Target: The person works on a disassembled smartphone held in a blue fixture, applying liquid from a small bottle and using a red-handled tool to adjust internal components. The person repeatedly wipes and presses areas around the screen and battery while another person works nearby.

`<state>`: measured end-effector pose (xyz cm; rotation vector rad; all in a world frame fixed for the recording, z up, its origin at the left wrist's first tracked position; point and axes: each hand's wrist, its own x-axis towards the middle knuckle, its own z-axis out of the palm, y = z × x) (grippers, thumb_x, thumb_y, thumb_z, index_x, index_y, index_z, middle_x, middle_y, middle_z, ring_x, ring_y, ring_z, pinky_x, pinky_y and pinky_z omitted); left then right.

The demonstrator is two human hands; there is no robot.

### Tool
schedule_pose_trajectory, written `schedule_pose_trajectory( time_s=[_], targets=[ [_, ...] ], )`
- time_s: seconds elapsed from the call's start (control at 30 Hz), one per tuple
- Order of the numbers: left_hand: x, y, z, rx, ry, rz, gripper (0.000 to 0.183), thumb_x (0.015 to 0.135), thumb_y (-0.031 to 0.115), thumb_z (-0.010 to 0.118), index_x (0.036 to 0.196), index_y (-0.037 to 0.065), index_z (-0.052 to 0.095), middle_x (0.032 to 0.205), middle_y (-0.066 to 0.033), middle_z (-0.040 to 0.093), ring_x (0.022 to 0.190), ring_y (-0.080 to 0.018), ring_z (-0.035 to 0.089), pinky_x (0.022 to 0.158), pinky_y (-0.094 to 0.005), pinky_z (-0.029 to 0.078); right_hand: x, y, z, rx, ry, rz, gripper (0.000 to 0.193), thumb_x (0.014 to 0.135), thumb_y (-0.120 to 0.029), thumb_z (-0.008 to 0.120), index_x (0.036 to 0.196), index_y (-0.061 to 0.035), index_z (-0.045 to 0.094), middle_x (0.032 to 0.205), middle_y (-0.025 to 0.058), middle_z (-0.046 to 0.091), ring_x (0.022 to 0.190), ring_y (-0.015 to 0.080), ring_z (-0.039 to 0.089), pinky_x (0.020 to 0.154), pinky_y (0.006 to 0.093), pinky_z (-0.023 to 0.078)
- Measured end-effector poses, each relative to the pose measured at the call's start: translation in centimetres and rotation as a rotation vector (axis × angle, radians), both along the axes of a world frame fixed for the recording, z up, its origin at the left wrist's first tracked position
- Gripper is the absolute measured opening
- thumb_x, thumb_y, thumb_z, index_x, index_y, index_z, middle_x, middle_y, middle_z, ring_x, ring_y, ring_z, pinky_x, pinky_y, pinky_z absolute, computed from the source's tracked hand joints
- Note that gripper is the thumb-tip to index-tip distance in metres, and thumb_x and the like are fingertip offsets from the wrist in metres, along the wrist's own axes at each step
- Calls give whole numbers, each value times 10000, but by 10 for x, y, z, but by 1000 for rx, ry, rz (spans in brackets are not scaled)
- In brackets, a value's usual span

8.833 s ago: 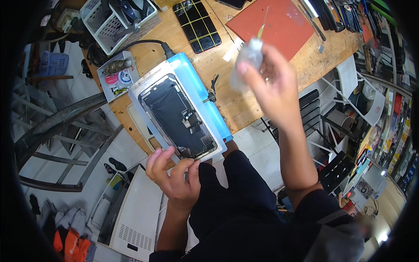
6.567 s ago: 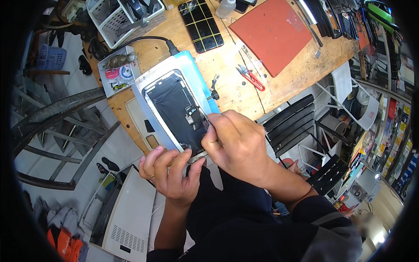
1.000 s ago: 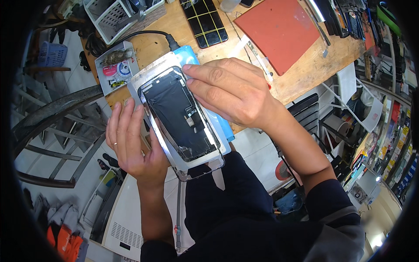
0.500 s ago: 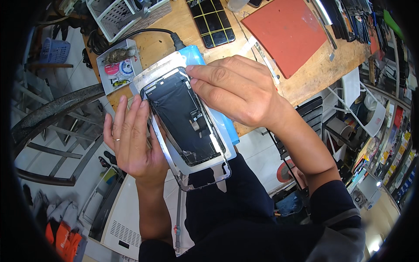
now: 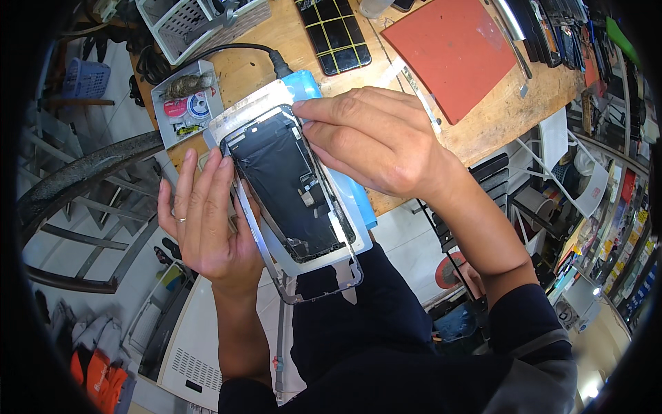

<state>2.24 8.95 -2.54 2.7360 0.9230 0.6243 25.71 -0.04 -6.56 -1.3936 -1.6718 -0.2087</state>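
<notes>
A phone screen [image 5: 276, 183] lies with its black back and small flex cable upward on a pale plate [image 5: 241, 117] over a blue device [image 5: 301, 85]. A thin phone bezel frame [image 5: 254, 224] surrounds it loosely, its near end hanging past the plate. The frame's far right corner is pinched between thumb and index finger of my right hand [image 5: 386, 141]. My left hand [image 5: 210, 221] is open, fingers stretched, with a fingertip against the frame's far left corner. Its thumb is partly hidden behind the frame's left side.
A phone with a yellow grid [image 5: 334, 34] and a red-brown mat [image 5: 452, 55] lie on the wooden table [image 5: 496, 134]. At the left are a small box of spools [image 5: 186, 103] and a white basket [image 5: 176, 27]. A black cable [image 5: 234, 48] runs to the blue device.
My left hand has shifted slightly left, its fingers a little farther apart. The near end of the frame has moved slightly left. My right hand keeps its pinch at the corner.
</notes>
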Motion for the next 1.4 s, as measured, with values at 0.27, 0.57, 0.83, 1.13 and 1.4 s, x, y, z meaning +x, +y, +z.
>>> schedule_pose_trajectory(
  time_s=[0.27,0.57,0.83,1.13,1.4],
  targets=[
    [0,1,-1,11,-21,-7,426,863,-27,806,1284,38,801,1297,-116,807,1378,-347,686,1255,-554,337,0,0,-2,-6,-13,4,141,765,-90,798,840,-48,685,1057,119,788,856,222,782,709,336,631],
    [1,2,0,22,-23,-1,405,857,13,837,1260,46,809,1279,-106,814,1370,-344,694,1253,-558,334,8,3,0,29,-50,94,179,759,3,856,853,18,704,1025,189,791,727,217,766,621,316,631],
    [2,1,2,6,-17,-6,325,957,-13,780,1278,30,794,1318,-124,804,1385,-342,684,1278,-547,308,3,1,0,-8,-34,38,151,777,-111,783,865,-56,674,1058,113,777,852,226,776,707,337,629],
    [4,2,1,37,-29,8,351,885,31,842,1235,49,813,1244,-98,825,1348,-337,708,1256,-542,331,7,-1,6,-35,-31,86,200,765,-14,835,936,13,734,1043,177,799,794,234,778,671,331,632],
    [-4,5,7,-68,-1,-21,424,881,-60,785,1298,16,781,1330,-133,791,1385,-359,676,1257,-552,340,45,-14,-1,-140,74,-435,247,898,-31,834,1128,28,763,1052,153,796,862,233,776,794,345,618]
  ],
)
